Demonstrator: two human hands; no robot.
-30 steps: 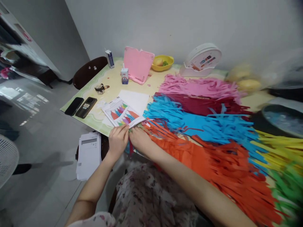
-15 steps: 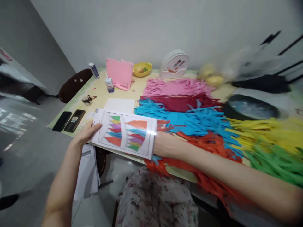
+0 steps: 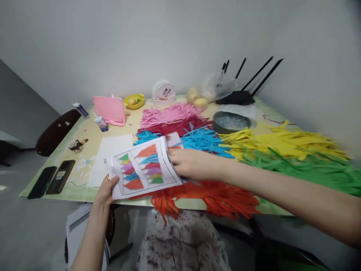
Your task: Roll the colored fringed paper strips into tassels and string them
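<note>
A printed packet (image 3: 165,158) with pictures of colourful fringed strips is tilted above the table's front edge. My left hand (image 3: 106,190) grips its lower left corner, thumb on top. At its right edge is my right hand (image 3: 180,162), slightly blurred, fingers curled and partly hidden by the packet; what they hold I cannot make out. A pale piece (image 3: 174,139) shows just beyond that hand. Around and under the packet lie fringed paper strips in blue (image 3: 201,139), orange (image 3: 225,201), dark red (image 3: 176,127) and pink (image 3: 172,113).
Yellow strips (image 3: 296,143) and green strips (image 3: 304,171) spread to the right, by a dark bowl (image 3: 231,122). Two phones (image 3: 60,177) and a white sheet (image 3: 108,150) lie left. Behind stand a pink tablet case (image 3: 109,109), a yellow fruit dish (image 3: 134,106) and a black router (image 3: 235,98).
The view has turned right, showing more of the table's right side. The packet's right edge now bends up, and my right hand shows at that edge, with a pale piece beyond it.
</note>
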